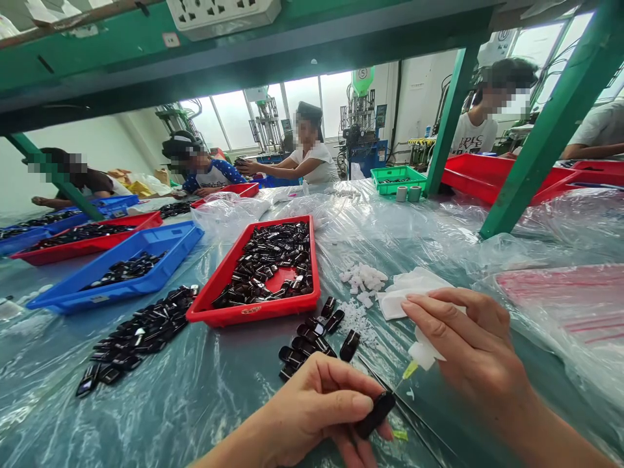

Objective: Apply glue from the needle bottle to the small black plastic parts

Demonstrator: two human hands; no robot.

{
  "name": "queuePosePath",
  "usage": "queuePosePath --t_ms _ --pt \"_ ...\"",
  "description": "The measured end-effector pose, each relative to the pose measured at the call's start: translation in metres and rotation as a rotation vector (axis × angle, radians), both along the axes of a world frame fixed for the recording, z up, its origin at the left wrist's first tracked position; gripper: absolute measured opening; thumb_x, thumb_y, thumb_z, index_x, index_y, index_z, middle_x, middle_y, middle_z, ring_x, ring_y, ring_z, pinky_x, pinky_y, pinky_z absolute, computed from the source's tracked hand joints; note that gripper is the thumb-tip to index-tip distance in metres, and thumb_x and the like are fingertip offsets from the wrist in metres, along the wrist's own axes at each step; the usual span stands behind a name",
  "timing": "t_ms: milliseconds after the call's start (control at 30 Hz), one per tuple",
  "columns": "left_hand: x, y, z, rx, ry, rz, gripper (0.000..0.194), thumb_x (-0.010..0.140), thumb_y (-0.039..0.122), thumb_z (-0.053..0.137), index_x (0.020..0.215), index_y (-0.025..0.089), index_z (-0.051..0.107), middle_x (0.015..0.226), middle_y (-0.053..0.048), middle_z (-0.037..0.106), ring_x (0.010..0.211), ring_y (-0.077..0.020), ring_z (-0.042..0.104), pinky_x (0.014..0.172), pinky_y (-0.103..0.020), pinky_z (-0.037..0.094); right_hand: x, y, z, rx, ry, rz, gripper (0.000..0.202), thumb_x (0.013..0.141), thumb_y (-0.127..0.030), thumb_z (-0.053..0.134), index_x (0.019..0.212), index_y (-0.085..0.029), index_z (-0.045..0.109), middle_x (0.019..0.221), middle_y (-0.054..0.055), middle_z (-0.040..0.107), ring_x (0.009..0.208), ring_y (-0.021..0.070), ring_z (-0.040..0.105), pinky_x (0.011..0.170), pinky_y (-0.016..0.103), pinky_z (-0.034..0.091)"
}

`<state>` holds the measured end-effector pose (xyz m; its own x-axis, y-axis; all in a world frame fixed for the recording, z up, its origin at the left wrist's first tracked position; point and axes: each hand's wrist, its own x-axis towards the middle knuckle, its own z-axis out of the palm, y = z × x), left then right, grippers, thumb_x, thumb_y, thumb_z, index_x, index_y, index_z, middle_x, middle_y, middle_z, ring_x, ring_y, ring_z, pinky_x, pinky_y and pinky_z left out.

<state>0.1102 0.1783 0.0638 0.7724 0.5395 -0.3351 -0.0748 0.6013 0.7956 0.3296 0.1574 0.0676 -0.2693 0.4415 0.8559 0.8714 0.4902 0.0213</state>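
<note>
From the head camera, the left hand (316, 406) was pinched shut on a small black plastic piece (374, 415), thumb over the top and fingers beneath, at the near middle of the desk (205, 390). The piece's long axis ran from near left up toward far right, its free end pointing at the right hand (468, 348). That hand was closed around a small white glue bottle (423, 354) wrapped partly in white tissue, its yellow nozzle (409, 370) tilted down and left, just beside the piece's upper end; whether it touched could not be told. The right hand lay slightly farther off and to the right. Just beyond the left hand sat a cluster of loose black pieces (312, 341), and farther left a red tray (229, 312) full of them.
</note>
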Motion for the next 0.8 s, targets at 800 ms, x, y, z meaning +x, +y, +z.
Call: queuePosePath --t_ms 800 --pt "0.0007 -0.0006 0.003 0.071 0.106 -0.014 0.024 0.055 0.02 0.081 0.072 0.009 0.069 0.051 -0.001 0.062 0.037 -0.0079 0.056 0.038 -0.014 0.046 -0.0057 -0.0021 0.0003 -0.007 0.06 0.003 0.029 0.096 -0.002 0.039 0.11 -0.018 0.059 0.103 0.006 0.065 0.094 0.0254 0.054 0.08 0.042 0.035"
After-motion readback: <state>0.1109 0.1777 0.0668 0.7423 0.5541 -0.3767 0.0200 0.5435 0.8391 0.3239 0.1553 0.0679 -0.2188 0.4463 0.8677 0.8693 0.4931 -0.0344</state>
